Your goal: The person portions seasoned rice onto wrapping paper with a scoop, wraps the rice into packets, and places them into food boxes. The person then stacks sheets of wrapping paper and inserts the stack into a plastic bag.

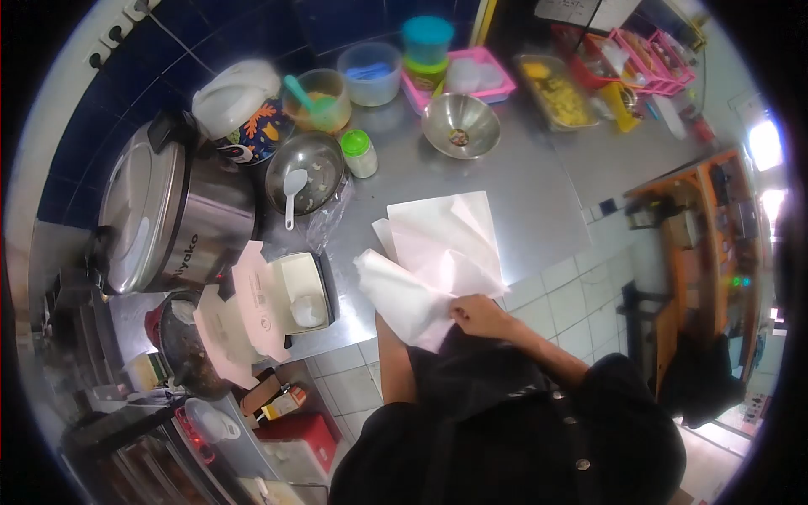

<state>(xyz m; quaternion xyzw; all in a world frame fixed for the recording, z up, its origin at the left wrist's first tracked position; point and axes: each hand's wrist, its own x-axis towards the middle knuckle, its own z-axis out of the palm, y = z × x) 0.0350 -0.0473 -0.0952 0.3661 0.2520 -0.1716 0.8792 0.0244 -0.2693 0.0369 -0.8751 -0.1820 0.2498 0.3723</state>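
Note:
My right hand (481,318) is closed, its fingers pinching the near edge of white wrapping paper (446,252). The paper is creased and partly folded over, with its far part lying over the steel counter (539,202). Of my left arm only the forearm (396,362) shows; the paper covers the hand, so its fingers are hidden. To the left of the paper stands an open paper food box (295,273) with a whitish rounded lump (308,310) inside. Beyond the paper is a steel bowl (461,126) with small bits at its bottom.
A large rice cooker (210,210) stands at the left. Near it are a dark metal bowl (307,164) with a white spoon (292,194) and a green-lidded jar (359,153). Plastic tubs (370,84) line the wall, and a tray of yellow food (557,93) sits back right.

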